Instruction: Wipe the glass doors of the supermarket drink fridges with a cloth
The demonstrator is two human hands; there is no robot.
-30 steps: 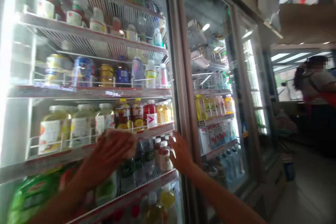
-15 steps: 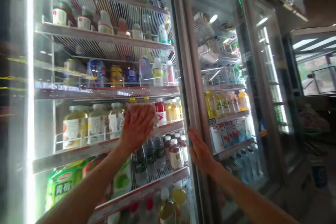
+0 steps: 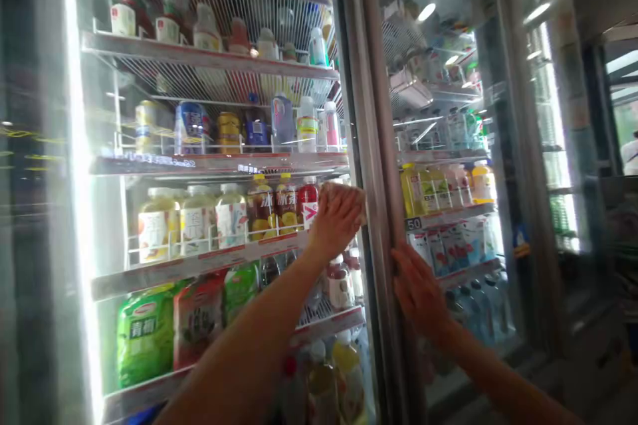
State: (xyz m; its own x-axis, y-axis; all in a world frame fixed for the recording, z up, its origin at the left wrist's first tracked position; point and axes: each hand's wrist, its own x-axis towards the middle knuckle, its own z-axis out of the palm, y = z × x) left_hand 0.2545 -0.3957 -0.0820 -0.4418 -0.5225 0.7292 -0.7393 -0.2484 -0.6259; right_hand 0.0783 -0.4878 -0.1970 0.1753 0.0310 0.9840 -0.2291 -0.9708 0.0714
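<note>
My left hand [image 3: 333,224] presses a pale cloth [image 3: 361,202] flat on the glass door [image 3: 209,93] of a lit drinks fridge, close to the door's right edge. The cloth shows past the fingertips; the palm side is hidden. Lower and to the right, my right hand [image 3: 421,295] rests with its fingers stretched out on the grey metal door frame [image 3: 373,146]. Nothing shows in that hand. Behind the glass, a red drink bottle [image 3: 308,202] and two iced tea bottles [image 3: 274,206] stand near my left hand.
Several wire shelves [image 3: 209,56] hold bottles and cans inside the fridge. Green and red snack bags [image 3: 147,332] sit on a lower shelf. To the right is a second glass door with yellow bottles [image 3: 411,192] behind it. A bright light strip [image 3: 82,166] runs down the left side.
My left hand has slid the cloth rightward across the glass to near the frame. My right hand stays on the frame. The whole view has shifted slightly.
</note>
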